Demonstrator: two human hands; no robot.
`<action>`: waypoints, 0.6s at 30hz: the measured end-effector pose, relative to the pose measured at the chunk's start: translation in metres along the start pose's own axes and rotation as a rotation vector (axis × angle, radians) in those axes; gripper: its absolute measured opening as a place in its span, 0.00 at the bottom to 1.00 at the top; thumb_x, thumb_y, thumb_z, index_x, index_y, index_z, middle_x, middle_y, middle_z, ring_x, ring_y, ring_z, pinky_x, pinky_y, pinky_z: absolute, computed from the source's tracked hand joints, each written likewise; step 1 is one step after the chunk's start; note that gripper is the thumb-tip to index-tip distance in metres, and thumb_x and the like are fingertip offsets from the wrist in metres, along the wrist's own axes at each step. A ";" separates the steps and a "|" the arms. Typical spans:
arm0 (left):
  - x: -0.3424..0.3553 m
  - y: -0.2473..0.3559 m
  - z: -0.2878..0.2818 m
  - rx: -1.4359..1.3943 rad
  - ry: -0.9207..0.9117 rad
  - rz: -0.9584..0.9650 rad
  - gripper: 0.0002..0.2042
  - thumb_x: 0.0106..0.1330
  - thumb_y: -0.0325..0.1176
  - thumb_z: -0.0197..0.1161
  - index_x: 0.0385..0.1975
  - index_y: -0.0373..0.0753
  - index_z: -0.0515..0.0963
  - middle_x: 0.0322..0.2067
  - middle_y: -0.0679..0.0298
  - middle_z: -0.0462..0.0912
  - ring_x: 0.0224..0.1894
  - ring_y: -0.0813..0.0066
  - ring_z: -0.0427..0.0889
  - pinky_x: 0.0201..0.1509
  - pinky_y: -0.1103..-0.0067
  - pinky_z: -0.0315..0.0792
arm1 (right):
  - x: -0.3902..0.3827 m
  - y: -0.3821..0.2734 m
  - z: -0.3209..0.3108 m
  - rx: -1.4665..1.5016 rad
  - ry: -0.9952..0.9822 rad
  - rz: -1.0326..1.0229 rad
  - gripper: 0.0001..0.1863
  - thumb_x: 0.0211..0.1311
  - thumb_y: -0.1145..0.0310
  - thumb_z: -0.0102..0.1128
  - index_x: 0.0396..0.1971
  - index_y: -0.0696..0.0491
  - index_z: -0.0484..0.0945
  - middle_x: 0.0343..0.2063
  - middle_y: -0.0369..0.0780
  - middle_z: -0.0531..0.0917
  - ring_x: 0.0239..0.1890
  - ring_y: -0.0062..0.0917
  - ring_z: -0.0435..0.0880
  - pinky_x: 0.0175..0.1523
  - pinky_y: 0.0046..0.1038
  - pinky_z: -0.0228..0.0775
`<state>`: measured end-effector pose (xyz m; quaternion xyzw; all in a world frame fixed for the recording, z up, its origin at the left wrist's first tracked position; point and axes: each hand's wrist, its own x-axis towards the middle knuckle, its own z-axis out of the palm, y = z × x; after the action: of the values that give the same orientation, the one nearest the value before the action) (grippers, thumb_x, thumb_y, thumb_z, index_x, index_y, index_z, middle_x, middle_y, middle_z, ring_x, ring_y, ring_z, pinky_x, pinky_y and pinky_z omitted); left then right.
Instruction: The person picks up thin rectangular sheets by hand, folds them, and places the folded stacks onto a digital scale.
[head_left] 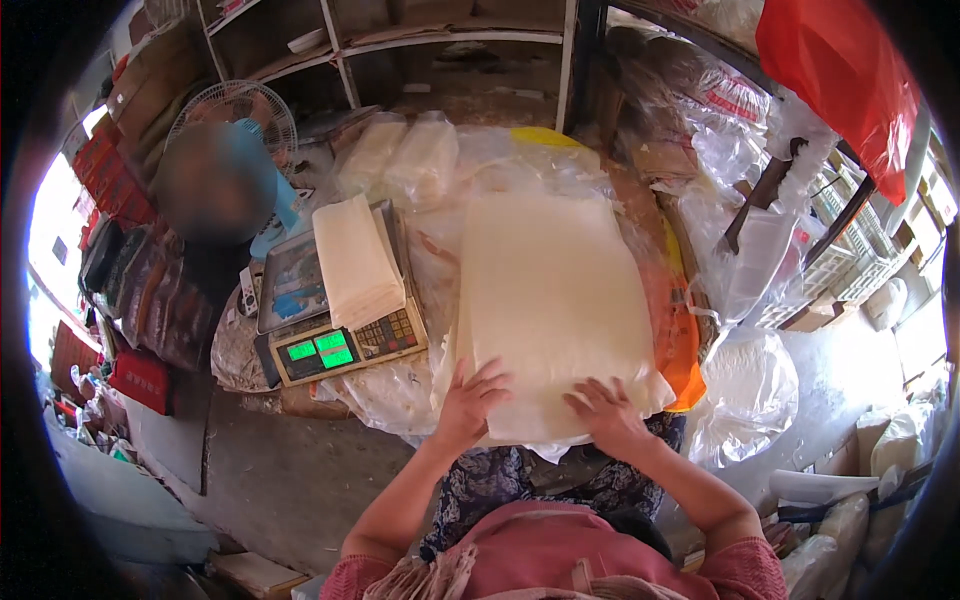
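Both hands lie flat, fingers spread, on the near edge of one big stack of pale sheets [550, 300] that covers the middle of the desk [400, 390]. The left hand [468, 398] presses the stack's near-left corner; the right hand [605, 410] rests just beside it, gripping nothing. Left of the stack stands one weighing scale [340, 345] with a green display, carrying one smaller pile of sheets [355, 260]. Far off, one fan [235, 105].

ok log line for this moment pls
left hand flat on pale sheet stack | right hand flat on it | scale left, smaller stack on it
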<state>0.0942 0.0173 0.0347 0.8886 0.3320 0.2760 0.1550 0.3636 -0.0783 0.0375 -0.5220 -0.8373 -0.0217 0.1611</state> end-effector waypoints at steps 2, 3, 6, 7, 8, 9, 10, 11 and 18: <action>-0.019 -0.017 0.002 -0.028 -0.177 0.044 0.20 0.50 0.19 0.60 0.46 0.41 0.76 0.52 0.60 0.75 0.62 0.62 0.67 0.65 0.59 0.55 | -0.023 0.024 -0.007 -0.103 -0.087 0.094 0.22 0.45 0.76 0.54 0.46 0.50 0.76 0.45 0.39 0.77 0.54 0.34 0.74 0.64 0.46 0.53; -0.033 -0.024 0.009 -0.194 -0.108 -0.089 0.17 0.51 0.18 0.59 0.42 0.39 0.77 0.45 0.62 0.78 0.56 0.63 0.73 0.59 0.65 0.63 | -0.034 0.038 -0.016 0.007 -0.119 0.170 0.19 0.43 0.77 0.53 0.40 0.50 0.78 0.41 0.37 0.79 0.53 0.29 0.75 0.64 0.45 0.52; -0.045 -0.009 -0.010 -0.424 -0.099 -0.361 0.12 0.52 0.18 0.58 0.37 0.36 0.78 0.35 0.62 0.83 0.44 0.65 0.81 0.46 0.74 0.73 | -0.044 0.043 -0.063 0.212 -0.229 0.241 0.09 0.48 0.73 0.58 0.33 0.53 0.79 0.32 0.37 0.82 0.42 0.30 0.80 0.58 0.39 0.61; -0.045 0.002 -0.020 -0.494 -0.155 -0.482 0.10 0.53 0.17 0.58 0.35 0.35 0.79 0.31 0.61 0.83 0.38 0.66 0.83 0.40 0.78 0.75 | -0.042 0.040 -0.084 0.403 -0.268 0.258 0.06 0.51 0.71 0.61 0.30 0.54 0.79 0.28 0.38 0.83 0.36 0.29 0.83 0.53 0.35 0.68; -0.046 0.009 -0.025 -0.593 -0.085 -0.514 0.07 0.57 0.19 0.59 0.35 0.34 0.79 0.27 0.63 0.82 0.33 0.75 0.83 0.39 0.79 0.74 | -0.040 0.043 -0.092 0.405 -0.271 0.262 0.06 0.51 0.71 0.61 0.30 0.54 0.79 0.28 0.38 0.83 0.36 0.29 0.83 0.53 0.35 0.68; -0.046 0.009 -0.028 -0.592 -0.084 -0.518 0.07 0.57 0.19 0.59 0.35 0.34 0.79 0.27 0.63 0.82 0.33 0.75 0.83 0.39 0.79 0.74 | -0.038 0.047 -0.099 0.605 -0.203 0.358 0.07 0.51 0.68 0.64 0.28 0.55 0.79 0.25 0.38 0.82 0.31 0.25 0.82 0.45 0.31 0.70; -0.045 0.009 -0.031 -0.743 -0.032 -0.646 0.06 0.59 0.21 0.60 0.35 0.34 0.79 0.26 0.64 0.82 0.33 0.79 0.81 0.39 0.80 0.74 | -0.035 0.053 -0.104 0.805 -0.133 0.453 0.09 0.52 0.66 0.67 0.27 0.55 0.80 0.22 0.38 0.82 0.26 0.21 0.81 0.37 0.26 0.73; -0.040 0.007 -0.035 -0.895 0.029 -0.762 0.04 0.60 0.23 0.61 0.35 0.34 0.79 0.24 0.64 0.81 0.32 0.82 0.80 0.38 0.80 0.73 | -0.031 0.066 -0.114 0.595 -0.197 0.462 0.10 0.51 0.64 0.71 0.28 0.54 0.82 0.21 0.37 0.81 0.23 0.15 0.77 0.28 0.22 0.69; -0.031 0.012 -0.048 -0.572 -0.206 -0.608 0.05 0.61 0.26 0.62 0.31 0.30 0.78 0.22 0.68 0.80 0.28 0.81 0.78 0.33 0.82 0.72 | -0.046 0.068 -0.092 0.862 -0.798 0.338 0.14 0.54 0.61 0.69 0.34 0.54 0.79 0.20 0.34 0.79 0.24 0.14 0.74 0.31 0.23 0.68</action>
<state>0.0526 -0.0080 0.0668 0.6944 0.4716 0.2085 0.5019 0.4647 -0.1062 0.1024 -0.5033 -0.6722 0.5420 0.0331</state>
